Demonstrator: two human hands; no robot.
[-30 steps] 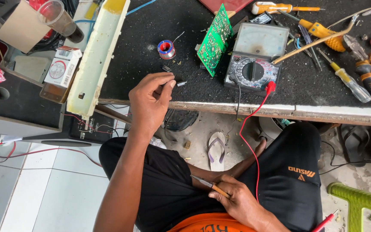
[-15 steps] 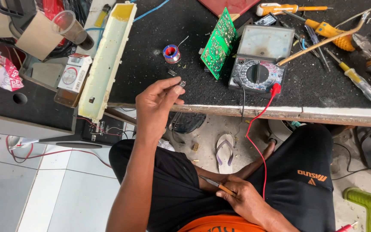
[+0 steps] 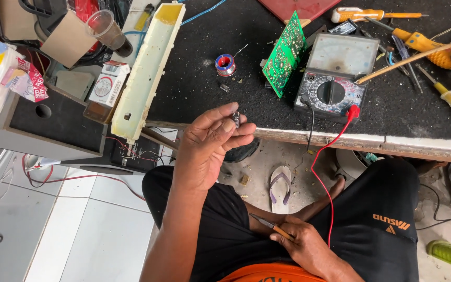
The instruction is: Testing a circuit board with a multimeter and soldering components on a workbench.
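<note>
My left hand (image 3: 210, 146) is raised at the front edge of the black workbench (image 3: 392, 115) and pinches a small dark electronic component (image 3: 235, 119) between thumb and fingertips. My right hand (image 3: 301, 245) rests low on my lap and holds a thin probe with an orange-brown handle (image 3: 270, 225), its tip pointing left. A green circuit board (image 3: 284, 53) leans against an analog multimeter (image 3: 332, 78) on the bench. A red lead (image 3: 323, 172) hangs from the meter down toward my lap.
A small solder spool (image 3: 225, 65) lies left of the board. A long cream plastic housing (image 3: 147, 73) runs along the bench's left side. Yellow-handled screwdrivers (image 3: 429, 44) lie at the right. A black speaker box (image 3: 53, 125) stands left; a sandal (image 3: 280, 185) lies on the floor.
My left hand has drawn back from the bench toward me with the small component in its fingers. My right hand stays on my lap with the probe. The view has shifted slightly.
</note>
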